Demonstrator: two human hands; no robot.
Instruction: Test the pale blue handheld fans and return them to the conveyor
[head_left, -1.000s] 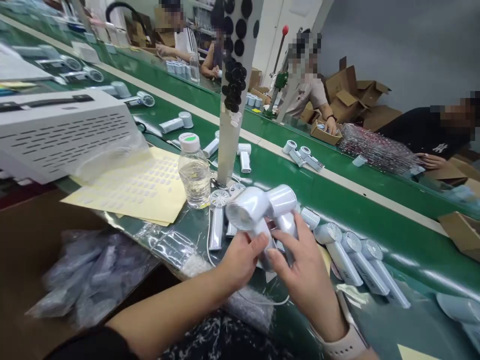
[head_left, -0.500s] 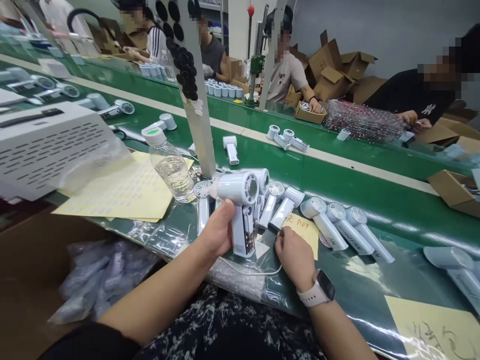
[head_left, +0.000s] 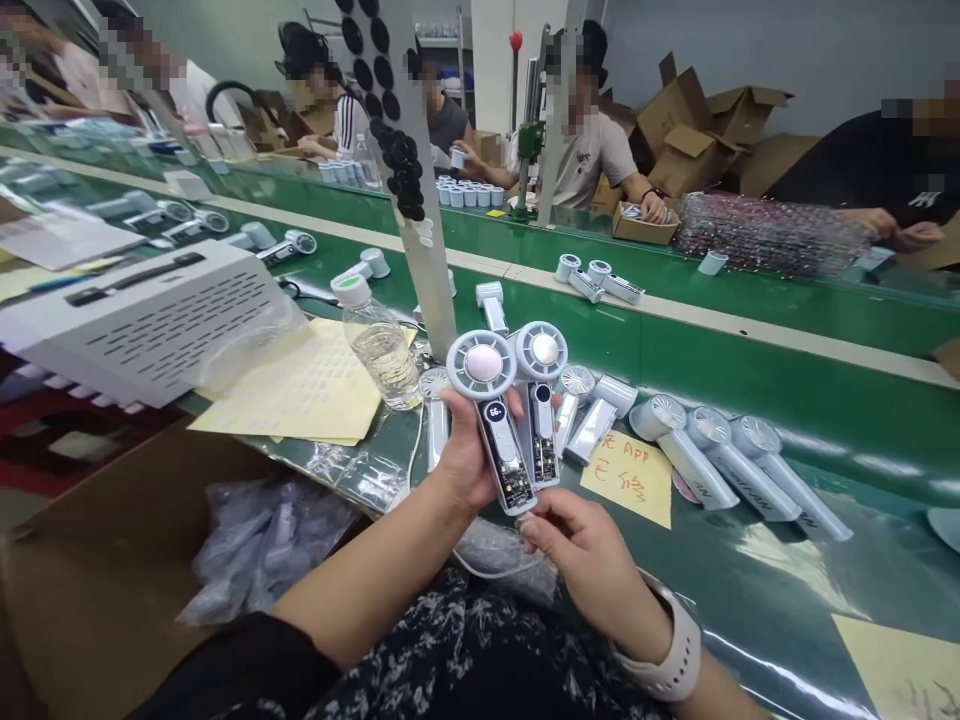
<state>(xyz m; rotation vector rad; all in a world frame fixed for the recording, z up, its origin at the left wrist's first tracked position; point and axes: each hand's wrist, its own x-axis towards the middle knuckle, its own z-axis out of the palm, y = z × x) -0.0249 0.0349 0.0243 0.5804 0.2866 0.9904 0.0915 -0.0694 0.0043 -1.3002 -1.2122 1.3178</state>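
Note:
My left hand point(head_left: 469, 455) is wrapped round two light-blue handheld fans. The nearer handheld fan point(head_left: 504, 450) faces me, with a pink disc at its hub, a bare circuit board in its handle and a lit round display with digits. Beside it, the second handheld fan point(head_left: 544, 430) has a white hub disc and a dark display. My right hand point(head_left: 581, 550) pinches at the foot of the nearer fan's handle. A thin white cable point(head_left: 487, 573) runs towards those fingers, which hide its end.
More fans point(head_left: 709, 455) lie on the right, by a yellow handwritten note point(head_left: 630, 475). A water bottle point(head_left: 382, 350), a metal post point(head_left: 427, 260) and a vented white box point(head_left: 150, 310) stand left. Beyond the green conveyor point(head_left: 712, 345), several people work. An open carton point(head_left: 97, 530) sits lower left.
The held fans have turned from side-on to face me, and a display with digits shows. My right hand has moved left from beside the note to the nearer fan's foot. The view has shifted left.

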